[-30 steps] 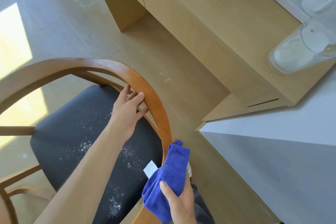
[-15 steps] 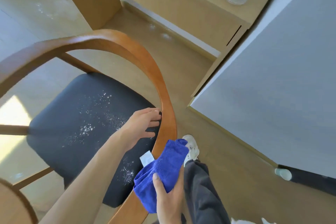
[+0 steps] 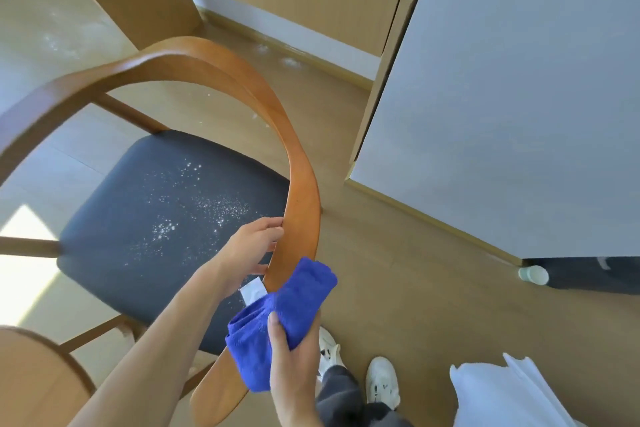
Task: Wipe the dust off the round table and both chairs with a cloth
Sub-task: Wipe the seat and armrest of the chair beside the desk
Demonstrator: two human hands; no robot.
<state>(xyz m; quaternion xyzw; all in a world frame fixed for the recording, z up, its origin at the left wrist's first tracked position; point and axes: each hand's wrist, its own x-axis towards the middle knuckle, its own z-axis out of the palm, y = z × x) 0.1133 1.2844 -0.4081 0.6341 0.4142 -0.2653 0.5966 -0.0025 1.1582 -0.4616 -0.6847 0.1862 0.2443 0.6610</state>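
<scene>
Cloth bunched in right grip, pressed on chair rail; left grip curled round rail; seat dusty.

Left hand grips curved wooden backrest of chair. Right hand holds folded blue cloth against backrest rail. White dust specks on black seat. Round table edge lower left.

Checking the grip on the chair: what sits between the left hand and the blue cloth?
In the head view, the chair's curved wooden backrest runs between the left hand and the blue cloth; a white tag shows there too.
</scene>
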